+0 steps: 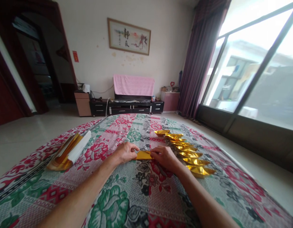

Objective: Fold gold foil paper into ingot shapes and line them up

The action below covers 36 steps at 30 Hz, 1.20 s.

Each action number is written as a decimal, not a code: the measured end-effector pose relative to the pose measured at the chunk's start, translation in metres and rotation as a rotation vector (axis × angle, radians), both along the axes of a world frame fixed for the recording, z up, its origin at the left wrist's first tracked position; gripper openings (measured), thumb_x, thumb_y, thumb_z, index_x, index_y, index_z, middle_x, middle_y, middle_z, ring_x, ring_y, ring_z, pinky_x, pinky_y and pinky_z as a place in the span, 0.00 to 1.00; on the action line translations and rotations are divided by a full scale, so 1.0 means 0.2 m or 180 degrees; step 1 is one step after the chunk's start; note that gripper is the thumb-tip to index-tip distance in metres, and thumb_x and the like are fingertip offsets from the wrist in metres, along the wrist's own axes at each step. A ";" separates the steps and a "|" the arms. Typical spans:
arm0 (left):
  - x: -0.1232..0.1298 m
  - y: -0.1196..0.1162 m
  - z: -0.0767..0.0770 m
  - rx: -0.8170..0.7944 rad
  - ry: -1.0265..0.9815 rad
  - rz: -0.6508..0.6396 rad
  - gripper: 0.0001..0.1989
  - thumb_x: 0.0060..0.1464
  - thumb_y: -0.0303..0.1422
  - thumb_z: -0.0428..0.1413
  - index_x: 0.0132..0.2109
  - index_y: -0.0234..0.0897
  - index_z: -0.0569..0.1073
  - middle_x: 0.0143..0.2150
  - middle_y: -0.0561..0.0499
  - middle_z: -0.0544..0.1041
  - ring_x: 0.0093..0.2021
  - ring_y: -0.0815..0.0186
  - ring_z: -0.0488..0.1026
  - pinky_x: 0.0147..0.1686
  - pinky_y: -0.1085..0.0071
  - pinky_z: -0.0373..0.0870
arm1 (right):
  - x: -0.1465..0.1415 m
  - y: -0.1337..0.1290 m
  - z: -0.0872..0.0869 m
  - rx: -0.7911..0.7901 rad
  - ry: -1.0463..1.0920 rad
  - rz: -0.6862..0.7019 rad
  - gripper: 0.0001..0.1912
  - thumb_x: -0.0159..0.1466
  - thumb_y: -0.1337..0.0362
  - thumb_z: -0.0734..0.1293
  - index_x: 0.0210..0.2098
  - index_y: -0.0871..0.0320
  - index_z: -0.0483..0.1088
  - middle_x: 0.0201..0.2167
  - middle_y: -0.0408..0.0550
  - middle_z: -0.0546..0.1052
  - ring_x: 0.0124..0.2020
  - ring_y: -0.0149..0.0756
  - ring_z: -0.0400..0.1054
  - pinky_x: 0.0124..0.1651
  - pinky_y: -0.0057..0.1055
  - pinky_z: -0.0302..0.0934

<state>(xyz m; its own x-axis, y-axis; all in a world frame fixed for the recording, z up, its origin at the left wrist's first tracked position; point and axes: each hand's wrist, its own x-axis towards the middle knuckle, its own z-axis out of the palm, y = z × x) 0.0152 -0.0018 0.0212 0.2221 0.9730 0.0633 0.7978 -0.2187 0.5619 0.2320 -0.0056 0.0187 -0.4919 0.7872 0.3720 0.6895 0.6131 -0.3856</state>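
Between my two hands, low over the middle of the table, is a piece of gold foil paper, folded into a narrow strip. My left hand pinches its left end, and the fingers of my right hand are closed on the right end. To the right of my right hand runs a row of several folded gold paper ingots, shiny and boat-shaped. A stack of gold and white paper sheets, bent over, lies on the left part of the table.
A flowered cloth in red, green and grey covers the round table. Beyond its far edge stands a low black cabinet with a pink cloth draped over something on top. Glazed panels and a purple curtain line the right side.
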 end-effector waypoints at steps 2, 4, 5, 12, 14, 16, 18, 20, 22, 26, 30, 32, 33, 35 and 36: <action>0.00 0.00 0.01 -0.0001 0.0029 0.0001 0.17 0.38 0.35 0.54 0.39 0.41 0.76 0.25 0.56 0.75 0.24 0.71 0.67 0.23 0.78 0.56 | 0.00 0.00 -0.01 0.0066 -0.0039 0.0023 0.12 0.60 0.64 0.59 0.32 0.56 0.74 0.27 0.43 0.75 0.28 0.27 0.65 0.34 0.23 0.53; 0.00 -0.01 0.02 0.0011 0.0052 0.0000 0.17 0.38 0.35 0.54 0.39 0.41 0.77 0.25 0.56 0.75 0.24 0.71 0.67 0.23 0.78 0.56 | 0.00 0.00 -0.02 0.0149 -0.0119 0.0038 0.12 0.61 0.65 0.58 0.32 0.57 0.73 0.26 0.43 0.74 0.29 0.27 0.65 0.34 0.23 0.53; 0.01 -0.01 0.02 0.0027 0.0063 -0.0002 0.17 0.38 0.34 0.54 0.39 0.41 0.77 0.24 0.55 0.75 0.24 0.71 0.67 0.23 0.78 0.56 | 0.00 0.00 -0.02 0.0184 -0.0167 0.0031 0.12 0.61 0.65 0.58 0.31 0.57 0.73 0.26 0.43 0.74 0.29 0.27 0.64 0.34 0.23 0.52; 0.01 -0.01 0.02 0.0098 0.0110 -0.0028 0.17 0.39 0.33 0.53 0.39 0.40 0.77 0.24 0.55 0.74 0.24 0.71 0.66 0.24 0.77 0.56 | -0.01 -0.02 -0.03 0.0269 -0.0440 -0.0202 0.14 0.64 0.63 0.55 0.31 0.57 0.70 0.28 0.44 0.72 0.32 0.28 0.64 0.35 0.23 0.52; 0.01 -0.01 0.01 0.0083 0.0119 -0.0019 0.17 0.39 0.33 0.53 0.39 0.40 0.77 0.24 0.55 0.75 0.24 0.70 0.67 0.24 0.77 0.56 | -0.02 -0.03 -0.03 0.0293 -0.0490 -0.0276 0.14 0.64 0.62 0.55 0.32 0.57 0.69 0.29 0.45 0.72 0.32 0.28 0.64 0.35 0.23 0.51; 0.01 -0.01 0.01 0.0073 0.0134 -0.0013 0.17 0.39 0.34 0.52 0.39 0.41 0.77 0.24 0.55 0.74 0.24 0.70 0.67 0.24 0.76 0.56 | -0.03 -0.03 -0.03 0.0320 -0.0525 -0.0304 0.13 0.65 0.62 0.55 0.32 0.57 0.69 0.29 0.45 0.71 0.32 0.28 0.64 0.35 0.23 0.51; 0.01 -0.01 0.00 0.0089 0.0156 -0.0017 0.16 0.40 0.34 0.52 0.39 0.42 0.77 0.24 0.55 0.74 0.24 0.70 0.67 0.25 0.76 0.56 | -0.03 -0.03 -0.03 0.0339 -0.0567 -0.0308 0.13 0.65 0.61 0.55 0.32 0.57 0.68 0.29 0.44 0.71 0.32 0.28 0.63 0.35 0.23 0.51; 0.01 -0.01 0.00 0.0107 0.0180 -0.0041 0.16 0.40 0.34 0.52 0.39 0.41 0.77 0.24 0.55 0.74 0.25 0.70 0.67 0.25 0.76 0.56 | -0.03 -0.02 -0.04 0.0345 -0.0610 -0.0324 0.13 0.64 0.61 0.55 0.31 0.56 0.68 0.29 0.44 0.71 0.32 0.28 0.63 0.34 0.23 0.51; 0.01 -0.01 0.01 0.0108 0.0191 -0.0059 0.16 0.41 0.34 0.52 0.39 0.41 0.77 0.24 0.55 0.74 0.25 0.69 0.67 0.25 0.76 0.55 | -0.03 -0.01 -0.04 0.0338 -0.0665 -0.0348 0.13 0.64 0.62 0.55 0.30 0.56 0.68 0.29 0.44 0.71 0.32 0.29 0.63 0.34 0.23 0.50; 0.02 -0.03 0.03 0.0047 0.0219 -0.0030 0.16 0.41 0.34 0.52 0.39 0.41 0.76 0.24 0.55 0.74 0.25 0.70 0.67 0.24 0.76 0.54 | -0.03 -0.01 -0.03 0.0343 -0.0771 -0.0361 0.13 0.64 0.62 0.55 0.28 0.57 0.67 0.28 0.44 0.70 0.31 0.28 0.63 0.33 0.23 0.49; 0.04 -0.04 0.04 0.0114 0.0296 -0.0029 0.17 0.43 0.32 0.51 0.42 0.41 0.75 0.25 0.55 0.75 0.25 0.70 0.67 0.25 0.76 0.55 | -0.04 -0.01 -0.03 0.0334 -0.0805 -0.0396 0.13 0.63 0.63 0.56 0.26 0.57 0.67 0.27 0.44 0.70 0.30 0.28 0.62 0.32 0.23 0.49; 0.04 -0.04 0.04 0.0173 0.0328 -0.0058 0.17 0.44 0.33 0.51 0.43 0.42 0.74 0.25 0.56 0.74 0.25 0.71 0.67 0.25 0.77 0.55 | -0.04 -0.01 -0.03 0.0313 -0.0830 -0.0408 0.13 0.63 0.63 0.56 0.26 0.57 0.67 0.27 0.44 0.70 0.30 0.28 0.62 0.32 0.23 0.49; 0.04 -0.04 0.04 0.0192 0.0341 -0.0083 0.17 0.44 0.33 0.51 0.44 0.43 0.73 0.25 0.56 0.73 0.25 0.71 0.66 0.25 0.77 0.55 | -0.04 -0.01 -0.03 0.0300 -0.0849 -0.0415 0.13 0.63 0.63 0.56 0.26 0.57 0.67 0.27 0.44 0.70 0.30 0.28 0.62 0.32 0.23 0.49; 0.04 -0.04 0.04 0.0188 0.0373 -0.0148 0.17 0.45 0.34 0.51 0.44 0.43 0.72 0.24 0.57 0.72 0.24 0.71 0.65 0.24 0.77 0.54 | -0.04 -0.01 -0.03 0.0279 -0.0893 -0.0435 0.13 0.63 0.63 0.56 0.27 0.57 0.68 0.27 0.44 0.70 0.30 0.27 0.62 0.32 0.23 0.49; 0.04 -0.05 0.04 0.0181 0.0383 -0.0184 0.17 0.45 0.33 0.50 0.44 0.43 0.72 0.23 0.57 0.72 0.24 0.72 0.65 0.24 0.77 0.54 | -0.05 -0.01 -0.02 0.0271 -0.0914 -0.0441 0.13 0.63 0.63 0.56 0.27 0.57 0.68 0.28 0.44 0.70 0.30 0.27 0.62 0.33 0.23 0.49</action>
<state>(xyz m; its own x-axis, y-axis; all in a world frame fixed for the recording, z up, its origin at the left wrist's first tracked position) 0.0230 -0.0109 0.0295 0.2871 0.9539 0.0874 0.8438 -0.2951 0.4483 0.2230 -0.0070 0.0138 -0.4767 0.8259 0.3010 0.8417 0.5276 -0.1146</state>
